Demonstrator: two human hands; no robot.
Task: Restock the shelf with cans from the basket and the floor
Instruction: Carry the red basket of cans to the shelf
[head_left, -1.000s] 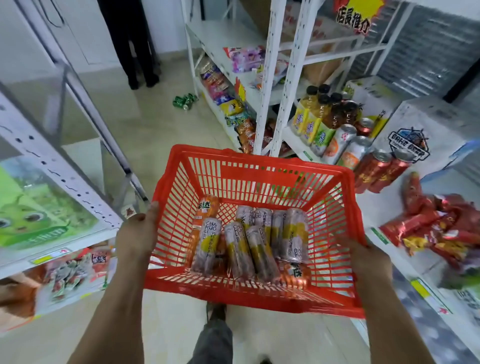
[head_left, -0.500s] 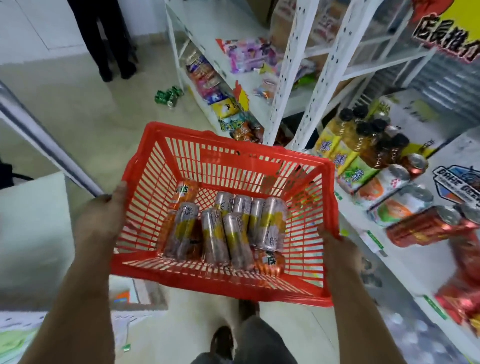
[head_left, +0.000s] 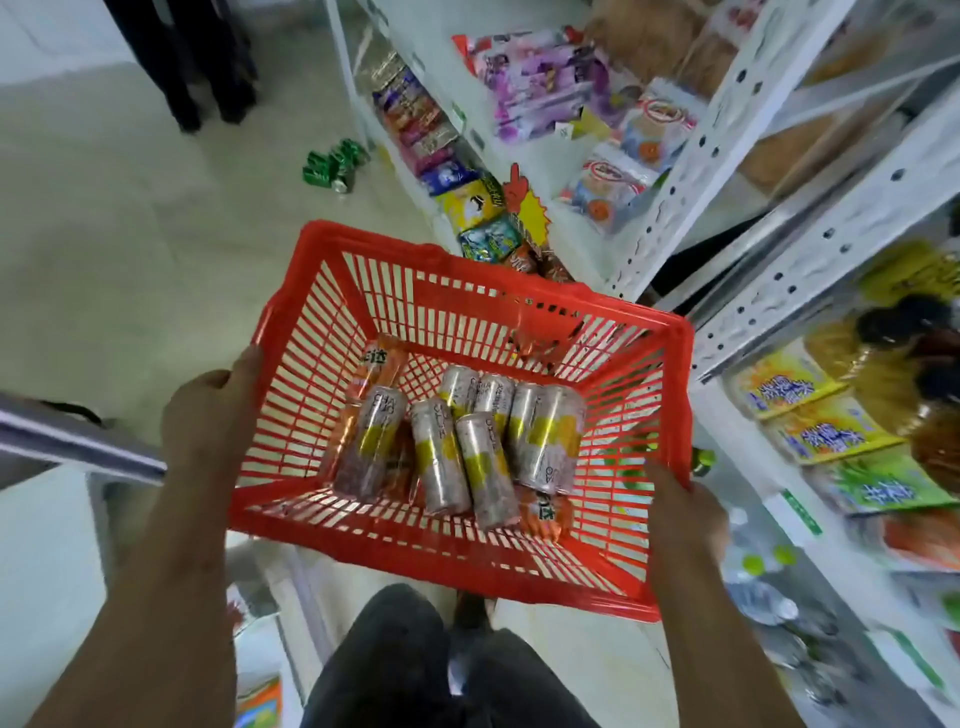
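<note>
1. Nearest to us, our left hand (head_left: 208, 415) grips the left rim of the red basket (head_left: 670, 374), thumb hooked over the top edge. Our right hand (head_left: 680, 512) holds the right rim near the close corner; its fingers wrap under the edge and mostly hide, but they are plainly closed on the plastic.

2. Between our hands, the cans (head_left: 457, 441) lie on their sides on the basket floor, silver-and-yellow ones on top with orange ones partly showing beneath. Their long axes run roughly away from us, leaning a little to the right.

3. Neither hand is free, so we judge one must let go, or the basket be set down, before any can comes out. The pile sits slightly toward the right wall, so our right hand is the nearer.

4. The shelf (head_left: 810, 291) stands to our right, its white upright post just beside the basket's far right corner. Bottled drinks (head_left: 810, 415) already fill the level there, blurred; room between basket and shelf edge is tight.

5. To the left and ahead the floor (head_left: 130, 249) lies open, giving space to lower the basket.

6. Farthest off, a cluster of green cans (head_left: 332, 166) lies on the floor beside the shelf's base, well apart from us.
</note>
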